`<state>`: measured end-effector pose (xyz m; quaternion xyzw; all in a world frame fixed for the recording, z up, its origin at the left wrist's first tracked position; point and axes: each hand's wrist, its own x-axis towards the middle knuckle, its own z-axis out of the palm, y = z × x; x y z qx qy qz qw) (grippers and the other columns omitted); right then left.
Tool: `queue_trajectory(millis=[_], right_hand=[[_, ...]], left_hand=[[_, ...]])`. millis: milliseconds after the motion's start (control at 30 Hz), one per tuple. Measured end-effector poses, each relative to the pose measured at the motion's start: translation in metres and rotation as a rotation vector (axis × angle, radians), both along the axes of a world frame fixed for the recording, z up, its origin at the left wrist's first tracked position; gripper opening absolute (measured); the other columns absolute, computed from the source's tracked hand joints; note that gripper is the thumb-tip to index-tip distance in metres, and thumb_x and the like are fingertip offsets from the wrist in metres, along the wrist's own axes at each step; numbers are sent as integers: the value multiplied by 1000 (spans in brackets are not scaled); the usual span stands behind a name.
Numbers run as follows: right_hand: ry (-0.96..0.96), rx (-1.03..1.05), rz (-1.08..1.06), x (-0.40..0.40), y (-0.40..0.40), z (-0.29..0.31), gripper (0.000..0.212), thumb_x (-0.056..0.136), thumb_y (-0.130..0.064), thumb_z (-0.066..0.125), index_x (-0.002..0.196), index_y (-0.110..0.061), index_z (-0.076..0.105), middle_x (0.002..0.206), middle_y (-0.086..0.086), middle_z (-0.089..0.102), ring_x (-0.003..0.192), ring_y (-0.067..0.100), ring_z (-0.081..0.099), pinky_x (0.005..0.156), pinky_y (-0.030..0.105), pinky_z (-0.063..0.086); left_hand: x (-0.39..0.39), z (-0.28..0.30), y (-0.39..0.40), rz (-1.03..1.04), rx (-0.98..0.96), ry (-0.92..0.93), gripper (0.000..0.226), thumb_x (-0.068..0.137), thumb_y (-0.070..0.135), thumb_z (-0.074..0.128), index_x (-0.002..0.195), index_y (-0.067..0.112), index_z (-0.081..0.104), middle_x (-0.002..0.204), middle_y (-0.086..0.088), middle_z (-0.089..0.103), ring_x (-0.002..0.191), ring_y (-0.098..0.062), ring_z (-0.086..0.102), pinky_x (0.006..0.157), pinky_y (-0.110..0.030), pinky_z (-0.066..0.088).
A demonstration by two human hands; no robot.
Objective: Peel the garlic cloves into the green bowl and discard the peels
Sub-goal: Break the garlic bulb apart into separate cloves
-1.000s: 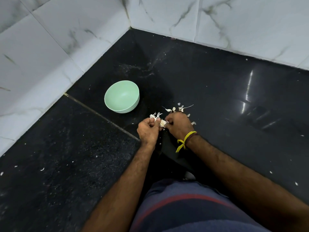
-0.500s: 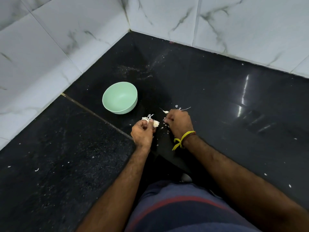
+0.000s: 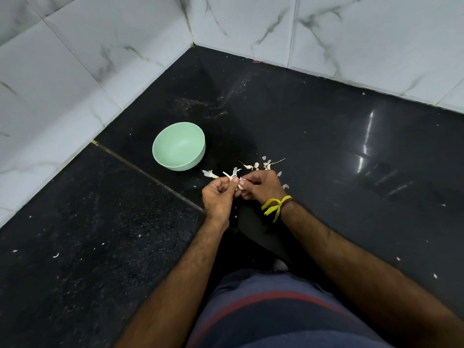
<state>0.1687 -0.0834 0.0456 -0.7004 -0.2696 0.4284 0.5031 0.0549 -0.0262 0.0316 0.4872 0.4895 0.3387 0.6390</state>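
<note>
White marble-veined wall tiles (image 3: 62, 79) meet at a corner above a glossy black countertop (image 3: 313, 126) speckled with pale crumbs. Farthest left of the task's things, the green bowl (image 3: 178, 146) stands upright on the counter, near the seam between 2 slabs, with nothing visible inside it. Just right of the bowl, loose garlic peels (image 3: 253, 166) lie scattered on the black surface, beyond the hands. Below them, the left hand (image 3: 219, 197) has its fingers curled and its thumb pressed against a garlic clove (image 3: 241, 183), a small pale piece pinched between both hands. A strip of skin sticks up from the clove toward the bowl. The right hand (image 3: 263, 185) meets it from the other side, fingertips curled in and pinching the same clove, so both grips are narrow and closed on it. A yellow thread (image 3: 275, 205) is tied round the right wrist. At the bottom edge, dark blue clothing with a red stripe (image 3: 263, 310) fills the view between the forearms.
</note>
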Motion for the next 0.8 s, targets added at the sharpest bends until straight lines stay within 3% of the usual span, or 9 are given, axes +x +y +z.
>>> queue_trajectory(millis=[167, 267, 367, 533, 633, 733, 800], right_hand=[[67, -8, -72, 7, -2, -2, 16, 89, -1, 68, 103, 7, 69, 72, 12, 69, 55, 10, 66, 58, 22, 58], [-7, -46, -96, 6, -1, -4, 12, 89, -3, 68, 99, 3, 70, 71, 12, 70, 58, 17, 68, 65, 33, 62], [-109, -68, -114, 6, -1, -3, 3, 89, -8, 70, 88, -5, 70, 62, 6, 68, 51, 14, 66, 59, 29, 61], [-164, -59, -123, 6, 0, -3, 1, 88, -10, 71, 88, -8, 72, 67, 3, 68, 56, 12, 66, 54, 21, 57], [-79, -30, -114, 2, 3, -4, 4, 85, -6, 74, 88, -5, 71, 70, 8, 69, 60, 16, 69, 57, 24, 58], [-12, 19, -66, -4, 4, -3, 5, 86, -5, 72, 84, -7, 68, 72, 10, 70, 62, 17, 69, 61, 26, 59], [-13, 47, -45, -6, 4, -2, 6, 87, -3, 71, 84, -7, 67, 72, 9, 69, 61, 14, 67, 61, 24, 59]], left_hand=[[1, -1, -3, 46, -64, 62, 6, 90, 7, 74, 87, 2, 73, 68, -2, 70, 61, -10, 67, 65, -22, 59], [4, -4, 1, 35, 19, 220, 7, 89, 10, 77, 88, 3, 75, 70, -2, 71, 55, -5, 66, 65, -26, 59], [5, -2, 5, 52, 115, 311, 9, 85, 16, 82, 84, 7, 77, 69, -1, 73, 50, -6, 63, 61, -27, 60], [-1, -4, 6, 74, 244, 432, 29, 81, 29, 84, 107, 22, 73, 83, 0, 68, 58, -18, 68, 62, -32, 60], [-4, -5, 7, 46, 340, 414, 31, 84, 32, 80, 114, 29, 73, 85, -2, 67, 68, -16, 65, 67, -31, 59], [-2, -5, 7, -42, 191, 267, 45, 89, 27, 77, 132, 27, 63, 93, -4, 73, 74, -18, 70, 62, -31, 60], [-2, -4, 5, -52, 60, 115, 37, 92, 18, 74, 127, 17, 63, 90, -7, 74, 71, -15, 70, 58, -26, 57]])
